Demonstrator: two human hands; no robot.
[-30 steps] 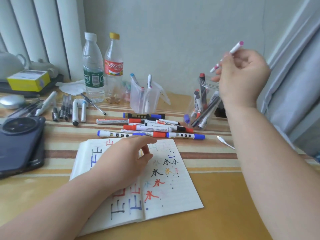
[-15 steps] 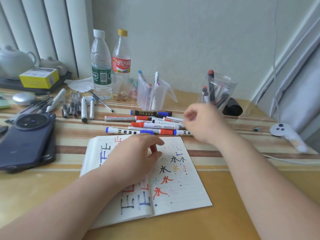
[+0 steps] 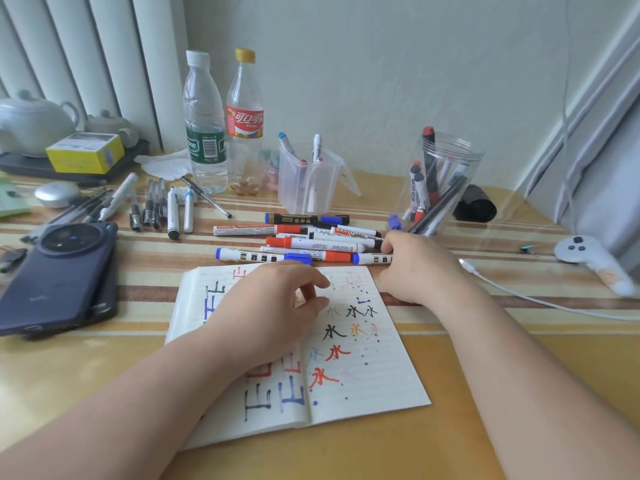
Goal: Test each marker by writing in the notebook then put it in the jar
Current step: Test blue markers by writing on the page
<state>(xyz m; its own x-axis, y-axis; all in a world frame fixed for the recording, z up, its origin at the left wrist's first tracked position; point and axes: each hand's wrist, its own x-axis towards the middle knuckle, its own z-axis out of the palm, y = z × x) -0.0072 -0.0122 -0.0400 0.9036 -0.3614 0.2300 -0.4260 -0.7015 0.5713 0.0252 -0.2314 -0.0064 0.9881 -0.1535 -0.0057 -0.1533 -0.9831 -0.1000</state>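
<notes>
The right hand [image 3: 415, 268], fingers curled, sits at the right end of a marker [image 3: 373, 259] lying parallel to the table's [image 3: 485, 375] front edge, grip unclear.

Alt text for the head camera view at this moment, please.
A person's right hand touches a pile of markers on a striped table, while the left hand rests on an open notebook covered in coloured test characters. Behind the pile, to the right, stands a clear jar already holding several markers.
</notes>
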